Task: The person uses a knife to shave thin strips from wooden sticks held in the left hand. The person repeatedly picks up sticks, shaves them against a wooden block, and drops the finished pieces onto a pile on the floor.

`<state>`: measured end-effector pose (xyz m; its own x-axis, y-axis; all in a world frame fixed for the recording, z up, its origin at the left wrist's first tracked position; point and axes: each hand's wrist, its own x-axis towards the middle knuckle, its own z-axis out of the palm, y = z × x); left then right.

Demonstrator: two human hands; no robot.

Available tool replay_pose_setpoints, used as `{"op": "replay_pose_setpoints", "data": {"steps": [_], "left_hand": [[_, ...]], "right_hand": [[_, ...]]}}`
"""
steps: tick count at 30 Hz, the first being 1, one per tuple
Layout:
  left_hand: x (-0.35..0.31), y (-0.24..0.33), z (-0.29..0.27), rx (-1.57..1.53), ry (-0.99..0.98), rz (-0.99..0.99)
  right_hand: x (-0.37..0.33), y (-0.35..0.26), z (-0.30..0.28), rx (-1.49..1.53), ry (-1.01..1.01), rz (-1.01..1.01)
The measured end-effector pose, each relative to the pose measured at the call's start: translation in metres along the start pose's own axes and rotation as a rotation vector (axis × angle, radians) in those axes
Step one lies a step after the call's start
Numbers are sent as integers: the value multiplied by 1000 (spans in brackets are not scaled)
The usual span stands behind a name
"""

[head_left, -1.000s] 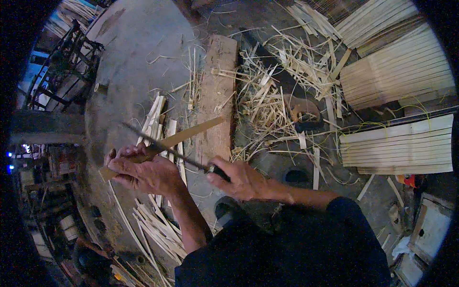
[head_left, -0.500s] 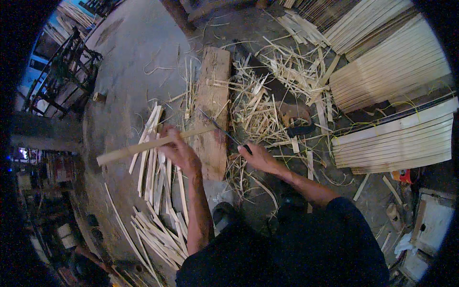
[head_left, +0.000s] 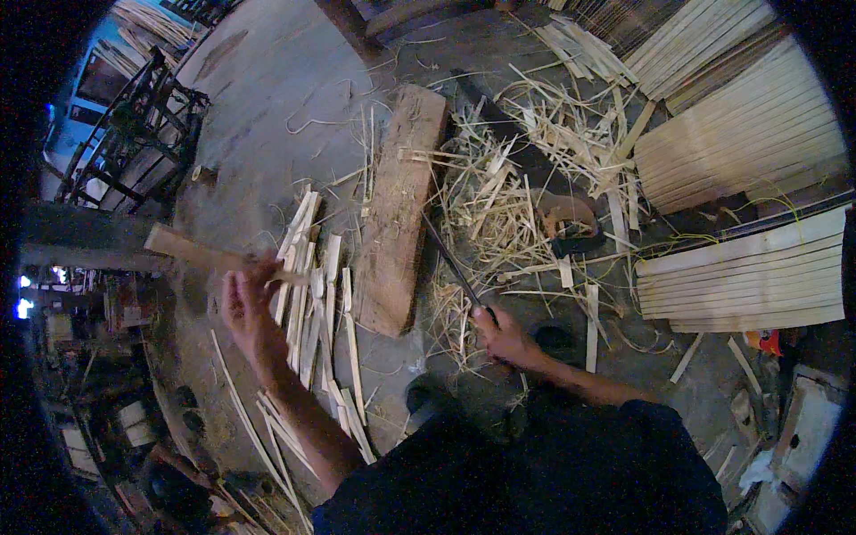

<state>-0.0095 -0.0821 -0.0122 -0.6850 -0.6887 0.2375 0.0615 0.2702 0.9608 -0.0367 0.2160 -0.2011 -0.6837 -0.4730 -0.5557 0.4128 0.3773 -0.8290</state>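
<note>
Left hand [head_left: 252,303] pinches flat tan wooden strip [head_left: 185,249], likely for clearance; right hand [head_left: 506,339] clasps long dark metal knife [head_left: 452,261].

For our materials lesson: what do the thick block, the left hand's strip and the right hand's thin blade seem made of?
Thick block: wood, rough and apparently unfinished; brown, scarred surface.
Strip in the left hand: bamboo or wood, probably untreated; flat and tan, too blurred to settle which.
Thin blade in the right hand: likely dull metal; dark and straight.
</note>
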Motion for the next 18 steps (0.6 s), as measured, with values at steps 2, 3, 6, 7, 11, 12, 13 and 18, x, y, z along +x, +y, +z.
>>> {"op": "replay_pose_setpoints", "data": {"steps": [2,3,6,7,11,12,13,18], "left_hand": [[1,-1,25,220,-50,51],[3,-7,40,126,-34,60],[-1,-40,64,5,52,138],[-2,-57,63,-47,103,88],[-1,-58,59,197,231,189],[6,-54,53,197,263,246],[11,-45,49,206,297,298],[23,28,45,-334,356,405]], "right_hand": [[3,8,-7,-27,22,0],[9,28,-1,-26,73,-22],[1,1,-8,-43,-3,-47],[-5,-17,-13,-49,-54,-55],[-4,-34,-16,-132,5,-254],[-4,-41,-18,-128,20,-286],[-5,-46,-18,-122,26,-312],[-1,-80,-3,-236,-86,-407]]}}
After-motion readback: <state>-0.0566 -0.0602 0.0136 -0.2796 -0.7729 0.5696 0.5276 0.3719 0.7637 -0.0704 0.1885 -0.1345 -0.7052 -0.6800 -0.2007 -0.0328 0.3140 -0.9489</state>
